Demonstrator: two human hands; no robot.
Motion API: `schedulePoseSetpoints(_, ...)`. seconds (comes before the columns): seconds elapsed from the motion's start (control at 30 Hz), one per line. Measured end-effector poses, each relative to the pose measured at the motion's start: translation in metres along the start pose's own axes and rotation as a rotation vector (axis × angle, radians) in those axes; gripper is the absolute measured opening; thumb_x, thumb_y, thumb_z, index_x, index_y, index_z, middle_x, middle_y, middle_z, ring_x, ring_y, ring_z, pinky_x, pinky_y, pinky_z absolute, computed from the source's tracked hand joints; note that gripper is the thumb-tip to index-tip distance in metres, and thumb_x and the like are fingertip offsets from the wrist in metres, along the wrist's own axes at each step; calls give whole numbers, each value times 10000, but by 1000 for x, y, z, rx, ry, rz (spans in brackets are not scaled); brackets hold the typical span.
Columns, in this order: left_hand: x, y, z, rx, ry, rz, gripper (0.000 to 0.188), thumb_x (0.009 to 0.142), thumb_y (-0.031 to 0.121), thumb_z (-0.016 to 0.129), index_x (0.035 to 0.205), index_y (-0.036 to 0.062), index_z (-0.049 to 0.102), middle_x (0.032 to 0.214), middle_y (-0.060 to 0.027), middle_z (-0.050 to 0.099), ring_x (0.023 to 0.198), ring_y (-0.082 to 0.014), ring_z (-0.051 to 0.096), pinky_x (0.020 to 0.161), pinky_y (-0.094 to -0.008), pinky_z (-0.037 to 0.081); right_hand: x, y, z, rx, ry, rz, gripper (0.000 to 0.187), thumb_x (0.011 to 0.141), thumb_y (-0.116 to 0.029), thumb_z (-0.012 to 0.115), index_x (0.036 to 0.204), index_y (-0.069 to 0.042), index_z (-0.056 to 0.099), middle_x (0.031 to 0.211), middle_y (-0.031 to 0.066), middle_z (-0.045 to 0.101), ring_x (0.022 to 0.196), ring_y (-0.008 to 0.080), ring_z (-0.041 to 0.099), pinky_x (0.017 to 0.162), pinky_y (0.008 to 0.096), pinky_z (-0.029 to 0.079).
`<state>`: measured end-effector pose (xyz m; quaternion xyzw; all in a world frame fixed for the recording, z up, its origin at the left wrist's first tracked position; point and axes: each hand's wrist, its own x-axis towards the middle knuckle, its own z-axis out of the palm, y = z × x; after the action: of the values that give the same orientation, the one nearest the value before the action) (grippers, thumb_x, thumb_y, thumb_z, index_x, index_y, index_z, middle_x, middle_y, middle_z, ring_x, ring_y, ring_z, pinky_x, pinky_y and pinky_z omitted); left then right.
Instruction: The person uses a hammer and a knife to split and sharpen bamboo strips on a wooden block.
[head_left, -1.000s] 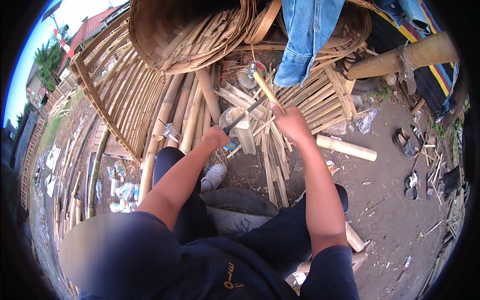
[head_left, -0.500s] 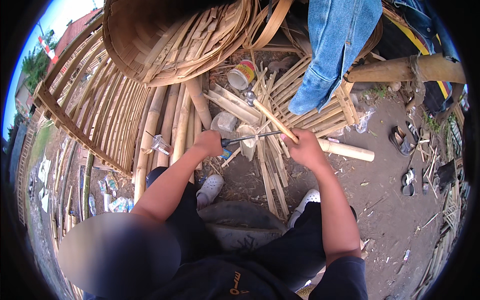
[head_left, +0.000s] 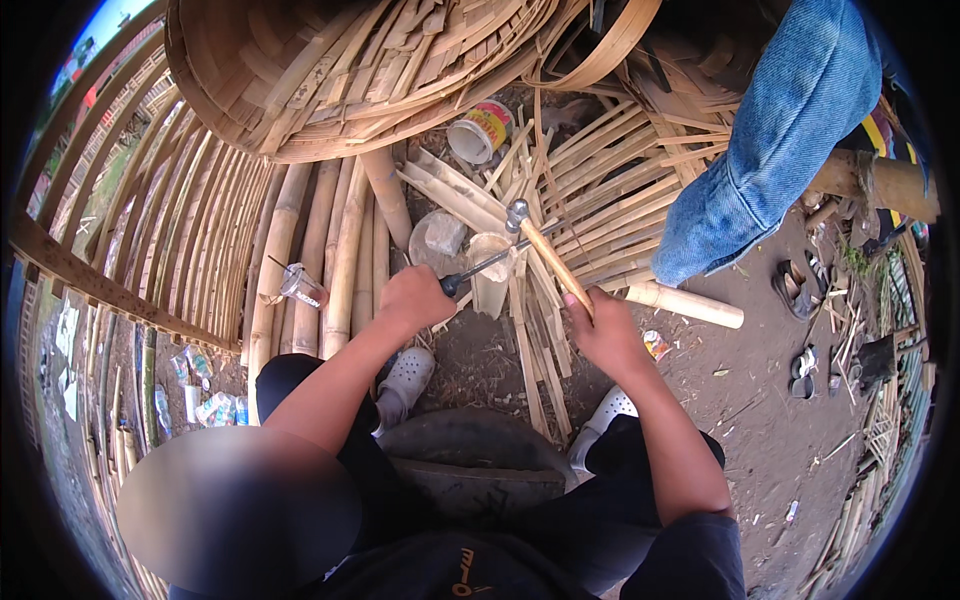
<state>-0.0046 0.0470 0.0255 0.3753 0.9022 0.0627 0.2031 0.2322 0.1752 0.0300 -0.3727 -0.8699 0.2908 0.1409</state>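
Note:
My left hand (head_left: pixel 415 298) is closed round the handle of a dark-handled metal blade (head_left: pixel 484 266). That long narrow blade slants up to the right, across the top of an upright bamboo piece (head_left: pixel 488 280) with a pale open end. In my right hand (head_left: pixel 608 332) is a hammer (head_left: pixel 556 262), its wooden handle gripped near the lower end. Its round metal head points away from me, close to the far part of the blade; whether they touch I cannot tell. Split bamboo strips (head_left: pixel 535 350) lie beside the upright piece.
A grey stone block (head_left: pixel 443 235) and a paint tub (head_left: pixel 480 132) stand beyond my left hand. Bamboo poles (head_left: pixel 345 250) and a slatted panel (head_left: pixel 190 230) are at left. A woven basket (head_left: pixel 330 130) and hanging denim (head_left: pixel 770 150) overhang the far side. Sandals (head_left: pixel 800 290) lie at right.
The blade has tilted, its far end rising away from me. My right hand has shifted slightly nearer, and the hammer head now sits nearer the blade. The whole view has shifted.

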Motion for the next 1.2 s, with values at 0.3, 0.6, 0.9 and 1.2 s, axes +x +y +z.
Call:
schedulePoseSetpoints(0.3,8,-19,21,-61,6,-57,344,711,207,628,941,-43,676,996,-235,673,956,-358,664,858,-414,529,-7,-3,1,91,43,40,307,955,-266,550,871,29,539,685,257,563,646,443,564,590,466,437)
schedulePoseSetpoints(0.6,4,-18,30,-120,35,3,338,701,207,631,912,-53,676,954,-256,668,951,-375,655,862,-427,520,-6,4,5,-32,2,37,338,947,-277,560,822,37,557,692,270,571,683,463,575,612,476,445)
schedulePoseSetpoints(0.9,4,-12,21,-100,26,-14,338,699,193,620,916,-60,677,951,-261,670,936,-375,665,851,-423,529,-5,-10,-8,-68,155,-90,333,951,-271,555,807,29,543,591,234,542,557,425,559,522,447,437)
schedulePoseSetpoints(1.2,7,-14,33,-101,25,12,318,706,167,607,915,-63,674,947,-266,670,940,-386,665,849,-431,530,8,34,32,-134,178,-51,356,935,-261,563,747,41,575,671,293,594,664,478,605,606,536,484)
